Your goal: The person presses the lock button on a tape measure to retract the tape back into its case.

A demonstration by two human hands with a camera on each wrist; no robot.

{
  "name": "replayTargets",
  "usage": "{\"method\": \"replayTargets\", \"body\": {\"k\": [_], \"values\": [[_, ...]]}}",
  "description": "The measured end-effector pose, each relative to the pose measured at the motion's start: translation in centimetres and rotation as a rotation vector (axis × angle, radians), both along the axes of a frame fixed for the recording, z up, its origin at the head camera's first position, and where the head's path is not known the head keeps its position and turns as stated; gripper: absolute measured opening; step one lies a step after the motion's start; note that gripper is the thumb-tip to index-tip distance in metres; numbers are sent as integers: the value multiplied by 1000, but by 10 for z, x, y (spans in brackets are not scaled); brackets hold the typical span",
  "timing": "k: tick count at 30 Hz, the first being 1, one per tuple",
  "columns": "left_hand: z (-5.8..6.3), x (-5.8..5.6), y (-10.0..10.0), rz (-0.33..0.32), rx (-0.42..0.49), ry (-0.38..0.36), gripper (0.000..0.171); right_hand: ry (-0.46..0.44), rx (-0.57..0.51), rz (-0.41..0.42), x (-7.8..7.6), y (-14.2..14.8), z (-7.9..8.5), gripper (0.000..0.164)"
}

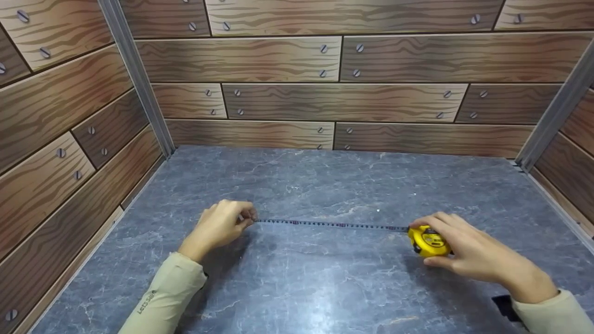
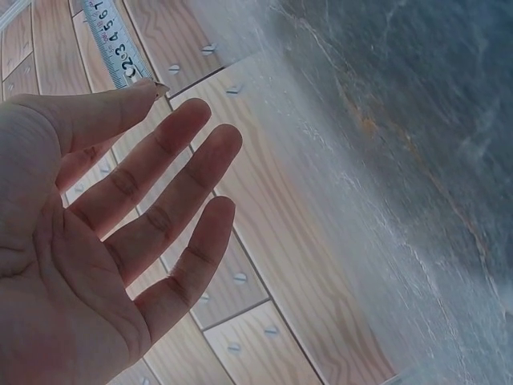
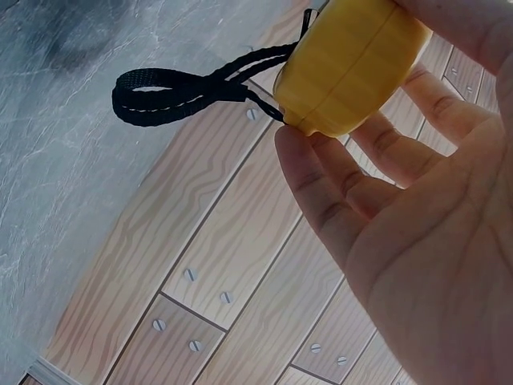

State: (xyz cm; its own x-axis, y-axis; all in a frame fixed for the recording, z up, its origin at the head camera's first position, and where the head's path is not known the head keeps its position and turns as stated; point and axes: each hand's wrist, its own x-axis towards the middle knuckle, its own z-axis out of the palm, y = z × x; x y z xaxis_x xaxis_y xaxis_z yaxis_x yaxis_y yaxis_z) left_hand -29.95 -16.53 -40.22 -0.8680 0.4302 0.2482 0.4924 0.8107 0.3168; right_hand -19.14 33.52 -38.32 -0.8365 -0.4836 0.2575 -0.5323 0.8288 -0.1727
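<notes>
Between the two hands a tape measure blade [image 1: 325, 224] is drawn out in a straight line above the grey marbled table. My left hand [image 1: 225, 222] pinches the blade's end between thumb and index finger; in the left wrist view the numbered blade [image 2: 116, 44] runs up from the thumb tip, and the other fingers [image 2: 164, 216] are spread loosely. My right hand [image 1: 478, 250] grips the yellow tape measure case [image 1: 429, 242] at the blade's other end. The right wrist view shows the case [image 3: 353, 68] held between thumb and fingers, with a black wrist strap [image 3: 184, 92] hanging from it.
The grey marbled tabletop [image 1: 297, 185] spreads under both hands. Wood-print panels [image 1: 278, 60] with printed screws stand behind and at both sides. Grey metal posts [image 1: 139, 74] mark the back corners. Tiny pale specks [image 1: 377, 210] lie near the table's middle.
</notes>
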Motion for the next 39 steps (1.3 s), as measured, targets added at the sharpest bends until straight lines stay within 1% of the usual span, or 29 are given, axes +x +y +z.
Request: {"method": "replayTargets", "body": {"k": [4, 9, 15, 24, 32, 39], "values": [[0, 0, 1, -7, 0, 0, 9, -5, 2, 2, 0, -1, 0, 64], [-1, 0, 1, -12, -8, 4, 11, -5, 7, 3, 0, -1, -1, 64], [-2, 0, 2, -13, -8, 13, 12, -25, 8, -6, 1, -2, 0, 64], [-3, 1, 2, -6, -23, 13, 13, -53, 11, 2, 0, -3, -1, 63], [-4, 1, 4, -10, -24, -8, 9, -24, 10, 20, 0, -6, -3, 63], [-4, 2, 5, -16, -26, 1, 11, -68, 13, 9, 0, -6, -1, 64]]}}
